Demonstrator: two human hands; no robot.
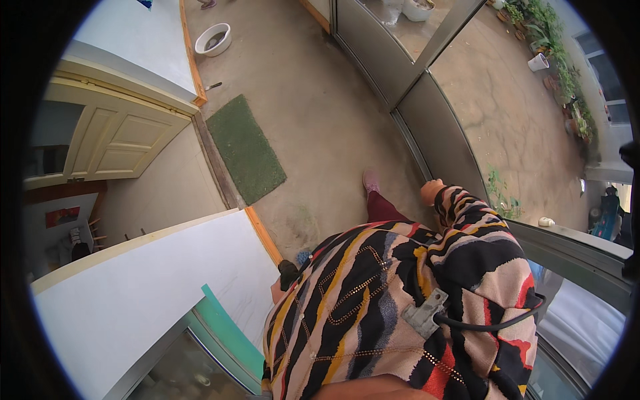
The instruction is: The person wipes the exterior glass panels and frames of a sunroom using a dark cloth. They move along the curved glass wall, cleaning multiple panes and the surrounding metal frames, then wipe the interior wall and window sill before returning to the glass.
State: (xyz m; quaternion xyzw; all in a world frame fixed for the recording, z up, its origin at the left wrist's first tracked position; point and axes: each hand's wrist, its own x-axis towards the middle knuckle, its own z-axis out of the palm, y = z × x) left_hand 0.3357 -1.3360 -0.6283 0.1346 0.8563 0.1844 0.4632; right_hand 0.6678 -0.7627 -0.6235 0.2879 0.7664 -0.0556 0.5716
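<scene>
My right hand point(431, 192) hangs in front of a patterned knit sleeve, its fingers curled in, beside the lower rail of the sliding glass door point(445, 130). I see nothing in that hand. Most of my left hand point(276, 291) is hidden behind the knit sweater point(345, 300). A dark object point(287, 274) shows right by it, and whether the hand grips it I cannot tell. Ahead of the sweater, one foot in a pink shoe point(370, 181) is on the concrete floor point(330, 115).
A green mat point(246, 150) lies before a doorway with an open cream door point(130, 131). Farther ahead are a putty knife-like tool point(213, 86) and a white basin point(214, 40) holding dark contents. Something blue and fuzzy point(303, 257) is near the left wall. Potted plants point(565, 82) line the yard outside.
</scene>
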